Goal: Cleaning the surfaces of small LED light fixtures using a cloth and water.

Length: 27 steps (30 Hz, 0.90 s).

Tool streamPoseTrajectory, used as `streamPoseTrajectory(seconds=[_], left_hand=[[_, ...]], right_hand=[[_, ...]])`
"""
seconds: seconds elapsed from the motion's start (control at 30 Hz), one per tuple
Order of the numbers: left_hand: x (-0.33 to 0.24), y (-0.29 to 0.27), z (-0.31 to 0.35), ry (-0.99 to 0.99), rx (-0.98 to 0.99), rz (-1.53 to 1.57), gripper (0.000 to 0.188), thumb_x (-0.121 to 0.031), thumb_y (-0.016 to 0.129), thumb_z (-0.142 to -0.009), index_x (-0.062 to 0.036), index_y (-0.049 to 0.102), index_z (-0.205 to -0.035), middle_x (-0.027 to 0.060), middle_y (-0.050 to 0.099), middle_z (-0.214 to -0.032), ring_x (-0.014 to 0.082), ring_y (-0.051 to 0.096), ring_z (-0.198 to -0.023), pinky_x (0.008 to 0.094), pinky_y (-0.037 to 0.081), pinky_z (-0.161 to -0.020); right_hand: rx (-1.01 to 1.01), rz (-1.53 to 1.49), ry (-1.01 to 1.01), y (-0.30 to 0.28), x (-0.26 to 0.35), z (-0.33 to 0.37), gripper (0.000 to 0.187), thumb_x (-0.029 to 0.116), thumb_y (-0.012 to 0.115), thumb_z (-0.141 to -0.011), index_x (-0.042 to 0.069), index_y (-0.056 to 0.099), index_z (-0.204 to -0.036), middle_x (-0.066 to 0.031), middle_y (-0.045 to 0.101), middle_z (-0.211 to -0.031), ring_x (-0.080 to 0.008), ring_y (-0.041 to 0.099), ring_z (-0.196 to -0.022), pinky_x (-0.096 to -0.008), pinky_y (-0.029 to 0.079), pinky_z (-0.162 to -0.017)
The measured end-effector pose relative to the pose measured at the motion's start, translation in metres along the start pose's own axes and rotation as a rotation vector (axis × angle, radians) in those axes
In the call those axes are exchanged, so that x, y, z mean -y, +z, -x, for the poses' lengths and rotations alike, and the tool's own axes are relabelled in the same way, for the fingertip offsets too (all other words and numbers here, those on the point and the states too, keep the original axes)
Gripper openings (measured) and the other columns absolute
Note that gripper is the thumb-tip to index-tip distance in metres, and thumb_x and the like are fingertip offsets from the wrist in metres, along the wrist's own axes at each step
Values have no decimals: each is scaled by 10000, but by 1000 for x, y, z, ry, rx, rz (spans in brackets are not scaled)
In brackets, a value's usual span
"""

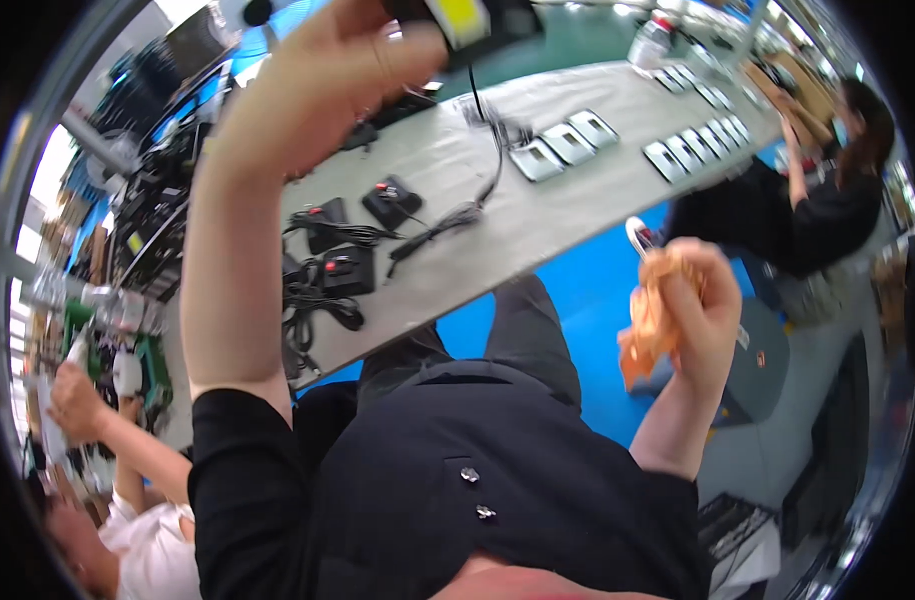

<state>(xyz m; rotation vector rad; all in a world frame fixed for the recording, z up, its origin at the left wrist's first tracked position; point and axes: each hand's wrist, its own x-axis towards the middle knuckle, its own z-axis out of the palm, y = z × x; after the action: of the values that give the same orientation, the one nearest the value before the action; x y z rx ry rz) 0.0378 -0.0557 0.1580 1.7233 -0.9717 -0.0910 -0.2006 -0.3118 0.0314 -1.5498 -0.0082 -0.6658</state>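
Note:
Raised high over the far side of the table, my left hand (323, 95) grips a black boxy device (513, 35) with a yellow-and-white label. Motion blurs the hand, and the picture's upper edge cuts off part of the device. A thin black cable (475, 92) hangs from it toward the table. My right hand (713, 295), off the table's near edge on the right, is closed around a crumpled orange cloth (648, 325). Below my left forearm on the table sit several black boxes (392, 202) with red parts and coiled black cables (448, 226).
The long grey table (458, 275) carries rows of silver-white rectangular units (575, 143) and a clear bottle (651, 45). A co-worker (843, 190) sits at the right with a cardboard box (818, 85). Another person's hand (78, 400) works at the left, near green equipment (156, 370).

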Motion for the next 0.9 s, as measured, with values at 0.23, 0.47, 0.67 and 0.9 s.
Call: streamPoseTrajectory(seconds=[0.23,0.47,0.67,0.9], left_hand=[[8,106,56,-96,367,454,566,43,642,-828,18,395,-1337,87,549,-1177,166,591,-1030,328,515,-881],[14,111,68,-86,292,540,618,65,684,-785,2,417,-1339,58,575,-1149,118,587,-1000,277,507,-848],[24,113,71,-75,205,567,620,64,719,-754,9,447,-1308,61,601,-1091,94,597,-901,249,511,-801],[23,117,75,-93,263,679,646,28,751,-742,14,439,-1307,65,617,-1031,107,617,-879,246,522,-739]], right_hand=[[32,539,-766,68,23,-63,170,42,674,-732,29,623,-893,-109,619,-855,-269,617,-787,-314,497,-684],[60,572,-768,52,20,-42,203,-45,697,-696,39,683,-880,-82,659,-857,-218,635,-760,-297,510,-660],[223,609,-745,58,18,-42,238,-23,715,-659,45,681,-884,-88,660,-905,-243,622,-771,-302,502,-675],[44,566,-927,54,13,-48,257,-18,721,-662,38,687,-911,-78,661,-876,-238,621,-751,-300,501,-666]])
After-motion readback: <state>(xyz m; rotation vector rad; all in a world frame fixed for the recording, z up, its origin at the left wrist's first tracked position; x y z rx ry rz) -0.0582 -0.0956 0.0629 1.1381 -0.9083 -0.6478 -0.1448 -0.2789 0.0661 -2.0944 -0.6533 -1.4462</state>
